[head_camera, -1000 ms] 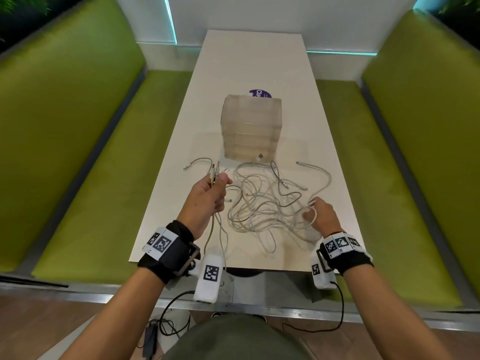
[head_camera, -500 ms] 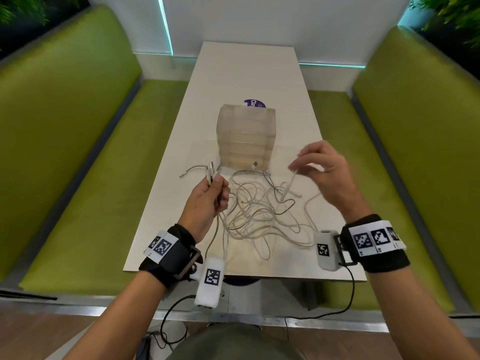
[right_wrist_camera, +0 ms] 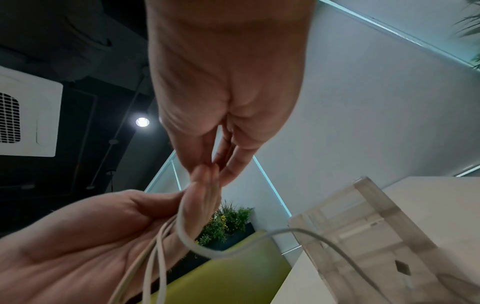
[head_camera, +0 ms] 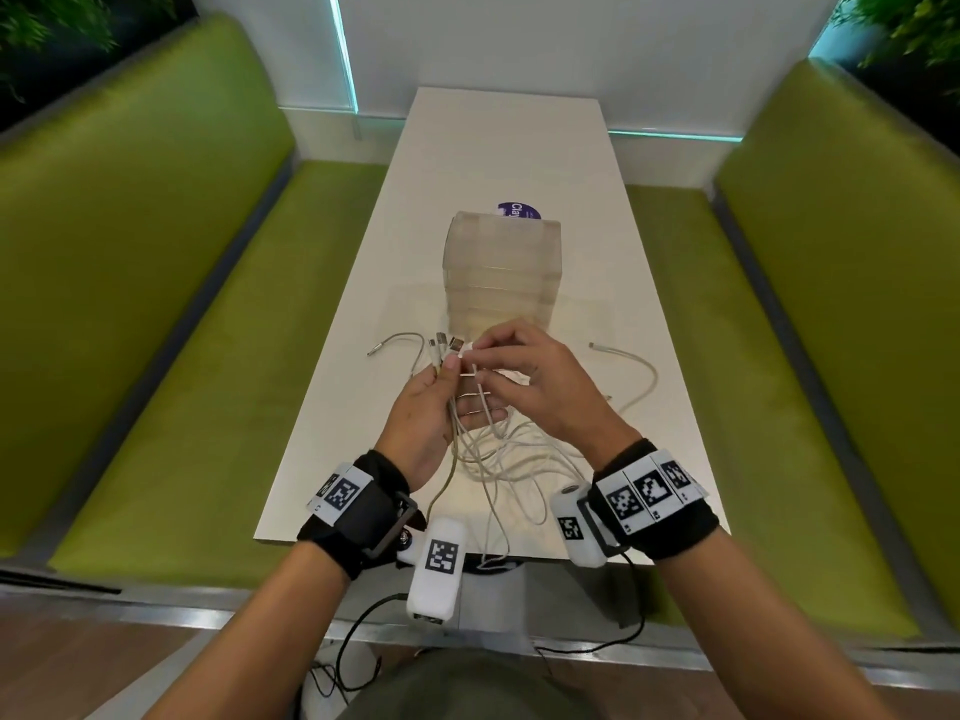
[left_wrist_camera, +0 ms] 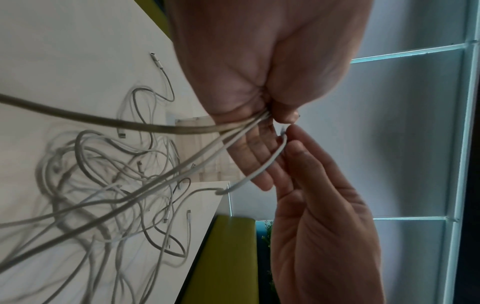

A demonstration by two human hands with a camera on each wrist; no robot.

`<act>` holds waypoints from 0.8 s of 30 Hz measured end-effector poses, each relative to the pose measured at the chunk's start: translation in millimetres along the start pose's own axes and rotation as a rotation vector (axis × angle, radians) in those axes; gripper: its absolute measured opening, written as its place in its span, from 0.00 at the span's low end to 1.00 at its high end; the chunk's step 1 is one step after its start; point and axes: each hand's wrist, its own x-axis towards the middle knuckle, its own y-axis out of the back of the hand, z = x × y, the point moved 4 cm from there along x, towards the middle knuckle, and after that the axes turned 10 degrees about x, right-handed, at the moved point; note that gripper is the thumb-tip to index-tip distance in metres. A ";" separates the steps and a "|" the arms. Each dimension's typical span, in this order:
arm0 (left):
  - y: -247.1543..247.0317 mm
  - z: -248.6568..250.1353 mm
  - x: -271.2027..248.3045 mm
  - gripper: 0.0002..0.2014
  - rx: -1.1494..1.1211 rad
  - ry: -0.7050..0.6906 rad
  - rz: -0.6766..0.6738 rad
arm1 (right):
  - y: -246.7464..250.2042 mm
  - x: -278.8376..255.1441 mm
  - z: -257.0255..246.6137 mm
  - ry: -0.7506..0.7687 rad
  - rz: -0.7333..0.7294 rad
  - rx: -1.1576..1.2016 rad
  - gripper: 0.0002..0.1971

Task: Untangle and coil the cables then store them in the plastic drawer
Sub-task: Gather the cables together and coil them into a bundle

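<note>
Cables [head_camera: 498, 459] outside translucent drawer unit [head_camera: 501, 275]

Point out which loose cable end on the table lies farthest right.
The metal-tipped cable end lying alone on the table, right of the right hand and the plastic drawer. The other free end lies far left.

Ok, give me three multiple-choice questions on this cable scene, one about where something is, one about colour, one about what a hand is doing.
1. Where does the translucent plastic drawer unit stand?
A. on the white table
B. on a bench
C. on the floor

2. What colour are the padded benches?
A. red
B. green
C. grey

3. What is the left hand doing?
A. lying flat on the table
B. gripping a bunch of white cable ends
C. opening a drawer

Answers: 1 A, it sits mid-table beyond the hands. 2 B, both are lime green. 3 B, its fingers curl round several cables while the right hand pinches one.
</note>
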 end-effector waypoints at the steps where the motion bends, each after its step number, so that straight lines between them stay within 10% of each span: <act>1: 0.3 -0.7 0.1 0.17 0.009 0.007 0.003 | 0.2 0.4 -0.4 -0.029 0.004 0.055 0.09; 9: 5.9 3.4 6.8 0.16 0.008 0.012 0.076 | -9.0 -5.5 12.1 -0.346 0.081 0.170 0.30; 13: 21.6 19.8 10.1 0.15 -0.057 -0.044 0.118 | -22.7 -27.5 37.5 -0.445 -0.414 -0.108 0.08; 24: 80.6 44.7 5.0 0.10 -0.009 -0.214 0.367 | 5.3 -39.8 74.5 -0.539 -0.366 0.071 0.11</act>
